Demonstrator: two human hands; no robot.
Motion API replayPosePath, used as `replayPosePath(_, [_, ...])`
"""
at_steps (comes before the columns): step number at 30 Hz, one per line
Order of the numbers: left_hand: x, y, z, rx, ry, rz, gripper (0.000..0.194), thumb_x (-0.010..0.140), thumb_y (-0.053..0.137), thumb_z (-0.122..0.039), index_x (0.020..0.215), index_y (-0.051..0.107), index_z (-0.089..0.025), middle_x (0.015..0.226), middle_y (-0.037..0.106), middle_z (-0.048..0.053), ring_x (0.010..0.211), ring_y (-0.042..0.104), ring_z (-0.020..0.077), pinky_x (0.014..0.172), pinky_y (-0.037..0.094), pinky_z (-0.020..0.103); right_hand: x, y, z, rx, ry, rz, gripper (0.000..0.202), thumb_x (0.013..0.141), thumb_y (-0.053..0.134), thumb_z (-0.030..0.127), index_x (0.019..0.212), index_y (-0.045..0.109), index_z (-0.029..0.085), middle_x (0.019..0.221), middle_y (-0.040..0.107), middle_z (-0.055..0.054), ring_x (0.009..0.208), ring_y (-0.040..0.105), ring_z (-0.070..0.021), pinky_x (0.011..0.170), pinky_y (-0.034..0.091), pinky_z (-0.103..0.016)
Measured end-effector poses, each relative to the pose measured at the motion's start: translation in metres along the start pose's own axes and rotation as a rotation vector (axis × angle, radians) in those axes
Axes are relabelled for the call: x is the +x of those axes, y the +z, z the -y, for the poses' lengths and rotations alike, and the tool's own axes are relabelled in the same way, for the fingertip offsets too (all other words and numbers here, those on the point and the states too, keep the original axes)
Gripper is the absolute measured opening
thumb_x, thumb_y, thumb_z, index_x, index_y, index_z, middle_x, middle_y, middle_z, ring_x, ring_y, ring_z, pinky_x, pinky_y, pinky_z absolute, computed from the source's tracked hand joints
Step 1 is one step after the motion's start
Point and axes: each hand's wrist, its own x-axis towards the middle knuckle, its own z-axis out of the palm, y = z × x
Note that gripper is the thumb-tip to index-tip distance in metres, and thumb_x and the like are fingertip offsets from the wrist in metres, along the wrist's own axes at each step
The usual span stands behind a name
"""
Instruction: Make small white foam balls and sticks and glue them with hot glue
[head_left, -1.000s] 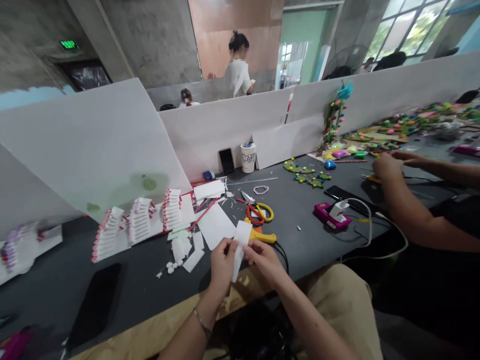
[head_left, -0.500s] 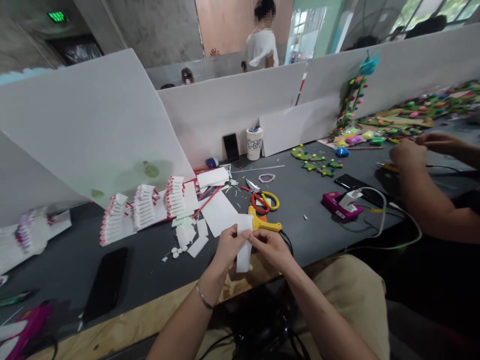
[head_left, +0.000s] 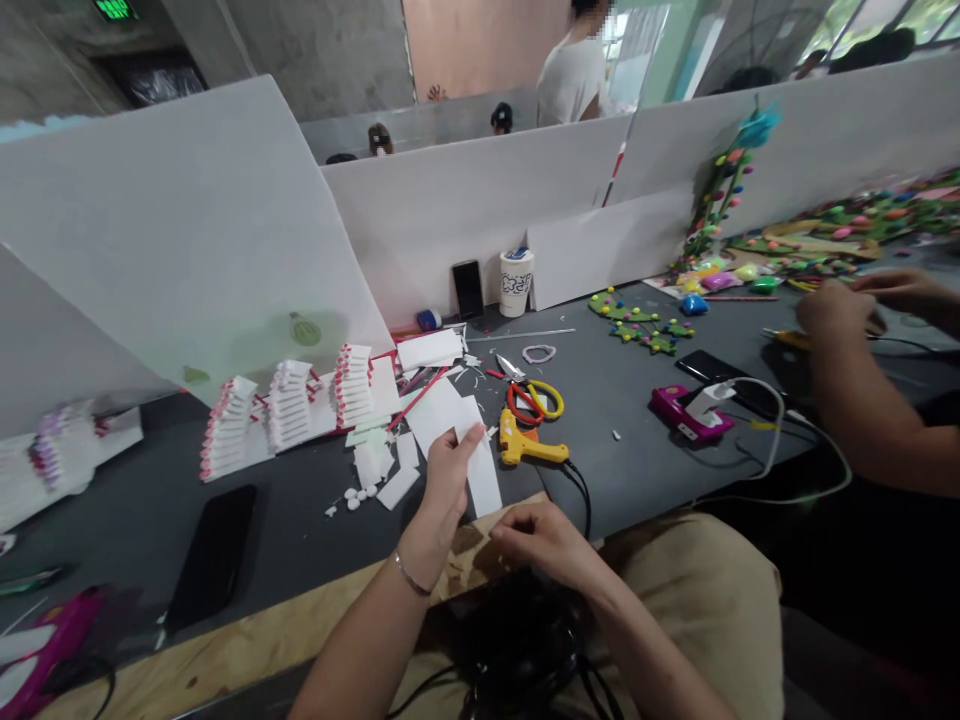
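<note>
The left hand (head_left: 448, 472) has its grip around a white paper strip (head_left: 482, 472), which slants over the near edge of the worktop (head_left: 630, 480). The right hand (head_left: 544, 535), to the right and nearer, is apart from it, fingers curled (whether that grip pinches anything small, I cannot tell). A yellow glue gun (head_left: 516, 440) lies right of the strip, with scissors (head_left: 513, 369) just beyond, on the far side.

I can't read a single word: the green sign (head_left: 115, 9) between ten and eleven o'clock is blurred, the cup (head_left: 516, 285) towards one bears illegible dark markings, and the magenta power strip (head_left: 670, 407) past three has too tiny a label (head_left: 685, 431).
</note>
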Motion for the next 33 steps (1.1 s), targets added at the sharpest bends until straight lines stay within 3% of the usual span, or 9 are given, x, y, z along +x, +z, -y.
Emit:
replayPosePath(2, [-0.001, -0.002, 0.000, 0.018, -0.011, 0.028, 0.047, 0.053, 0.084, -0.041, 0.085, 0.071, -0.009, 0.079, 0.073, 0.009, 0.069, 0.064, 0.0175, 0.069, 0.050, 0.028, -0.004, -0.006, 0.000, -0.058, -0.025, -0.010, 0.030, 0.079, 0.060, 0.043, 0.067, 0.068, 0.016, 0.059, 0.065, -0.001, 0.055, 0.055, -0.0144, 0.054, 0.042, -0.025])
replayPosePath(6, [-0.014, -0.005, 0.005, 0.225, -0.099, 0.159, 0.043, 0.056, 0.082, -0.042, 0.081, 0.071, -0.009, 0.068, 0.069, 0.006, 0.056, 0.057, 0.0136, 0.056, 0.043, 0.024, 0.000, -0.024, 0.011, -0.106, -0.141, -0.344, 0.031, 0.080, 0.058, 0.048, 0.083, 0.069, 0.019, 0.079, 0.070, -0.004, 0.069, 0.059, -0.0171, 0.063, 0.046, -0.027])
replayPosePath(8, [-0.024, -0.005, 0.007, 0.335, -0.081, 0.225, 0.040, 0.059, 0.079, -0.042, 0.081, 0.072, -0.010, 0.068, 0.068, 0.004, 0.056, 0.055, 0.0129, 0.055, 0.040, 0.023, 0.006, -0.028, 0.019, -0.080, -0.181, -0.416, 0.034, 0.078, 0.060, 0.049, 0.091, 0.069, 0.019, 0.087, 0.070, -0.005, 0.072, 0.060, -0.0175, 0.065, 0.046, -0.027])
replayPosePath(13, [-0.040, -0.003, 0.007, 0.524, 0.035, 0.361, 0.032, 0.066, 0.073, -0.040, 0.080, 0.073, -0.011, 0.073, 0.068, 0.004, 0.067, 0.057, 0.0164, 0.060, 0.041, 0.024, 0.016, -0.027, 0.028, -0.054, -0.231, -0.445, 0.038, 0.075, 0.062, 0.055, 0.066, 0.061, 0.018, 0.062, 0.059, 0.000, 0.057, 0.049, -0.0138, 0.056, 0.040, -0.025])
replayPosePath(20, [-0.052, -0.016, 0.017, 0.522, -0.136, 0.337, 0.034, 0.065, 0.073, -0.045, 0.069, 0.067, -0.012, 0.058, 0.063, 0.002, 0.049, 0.054, 0.0135, 0.047, 0.037, 0.022, 0.018, -0.031, 0.023, 0.035, -0.234, -0.492, 0.038, 0.075, 0.064, 0.053, 0.060, 0.054, 0.019, 0.058, 0.050, 0.002, 0.056, 0.043, -0.0117, 0.054, 0.036, -0.024])
replayPosePath(24, [-0.065, -0.026, 0.023, 0.432, -0.289, 0.370, 0.038, 0.063, 0.074, -0.049, 0.073, 0.064, -0.014, 0.066, 0.070, 0.004, 0.049, 0.060, 0.0163, 0.047, 0.043, 0.024, 0.018, -0.035, 0.024, 0.058, -0.210, -0.503, 0.040, 0.072, 0.065, 0.055, 0.060, 0.056, 0.018, 0.059, 0.051, 0.002, 0.056, 0.044, -0.0120, 0.053, 0.037, -0.024])
replayPosePath(27, [-0.072, -0.034, 0.025, 0.407, -0.323, 0.386, 0.040, 0.064, 0.074, -0.051, 0.076, 0.064, -0.014, 0.071, 0.073, 0.007, 0.049, 0.062, 0.0158, 0.044, 0.040, 0.022, 0.018, -0.042, 0.023, 0.043, -0.208, -0.508, 0.040, 0.075, 0.062, 0.056, 0.066, 0.061, 0.017, 0.061, 0.056, 0.001, 0.057, 0.048, -0.0129, 0.054, 0.039, -0.024])
replayPosePath(29, [-0.073, -0.039, 0.025, 0.364, -0.335, 0.329, 0.042, 0.062, 0.076, -0.050, 0.077, 0.065, -0.013, 0.070, 0.073, 0.007, 0.048, 0.063, 0.0153, 0.044, 0.042, 0.022, 0.019, -0.053, 0.021, -0.035, -0.213, -0.537, 0.041, 0.080, 0.055, 0.056, 0.078, 0.067, 0.017, 0.069, 0.063, -0.002, 0.062, 0.053, -0.0151, 0.058, 0.042, -0.025])
replayPosePath(33, [-0.065, -0.046, 0.024, 0.190, -0.326, 0.082, 0.042, 0.060, 0.080, -0.044, 0.082, 0.064, -0.011, 0.072, 0.073, 0.009, 0.046, 0.063, 0.0139, 0.040, 0.042, 0.019, 0.021, -0.080, 0.013, -0.387, -0.246, -0.554, 0.040, 0.087, 0.048, 0.050, 0.090, 0.069, 0.016, 0.085, 0.070, -0.008, 0.069, 0.059, -0.0182, 0.065, 0.046, -0.029])
